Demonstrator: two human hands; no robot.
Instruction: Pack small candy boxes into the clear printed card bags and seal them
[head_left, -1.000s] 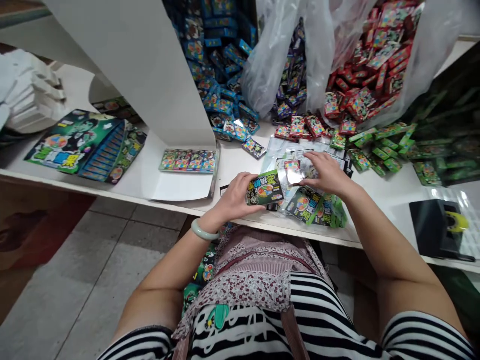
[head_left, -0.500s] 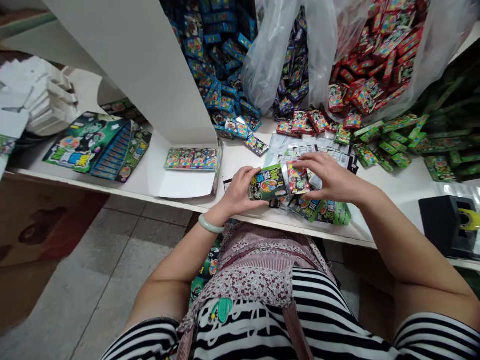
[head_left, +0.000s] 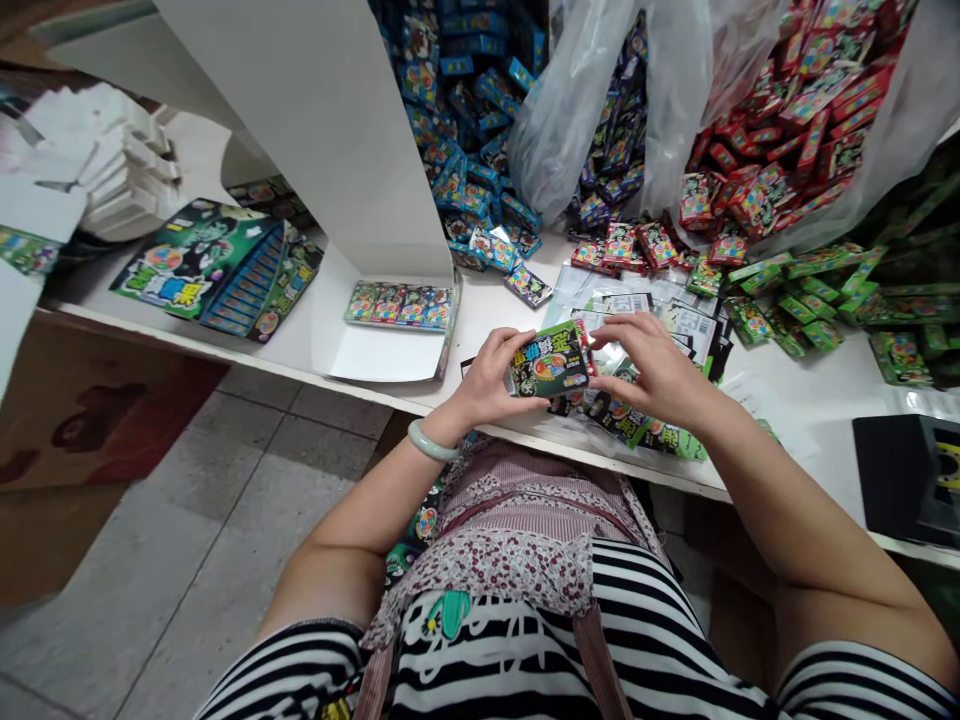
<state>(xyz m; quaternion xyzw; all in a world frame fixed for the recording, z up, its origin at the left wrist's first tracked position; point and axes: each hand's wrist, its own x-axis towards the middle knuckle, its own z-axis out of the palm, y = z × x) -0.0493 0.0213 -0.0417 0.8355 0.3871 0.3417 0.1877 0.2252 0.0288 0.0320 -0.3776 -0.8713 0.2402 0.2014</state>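
My left hand [head_left: 491, 385] grips a small green printed box [head_left: 549, 362] over the front edge of the white table [head_left: 787, 400]. At the box's right end my right hand [head_left: 651, 368] pinches a small red packet [head_left: 587, 352] that is mostly inside the box. Under my hands lie more green boxes [head_left: 645, 432] and clear plastic sleeves [head_left: 660, 312].
A white cardboard display box [head_left: 375, 345] with a row of packets [head_left: 401, 303] stands at left. Piles of blue [head_left: 465, 130], purple [head_left: 611, 150], red [head_left: 772, 130] and green packets [head_left: 810, 290] fill the back. A flat green carton [head_left: 199, 265] lies far left, a black device [head_left: 907, 478] at right.
My right hand lifted a red packet from the sleeves, brought it to the green box and pushed it in at the right end. The view shifted slightly left.
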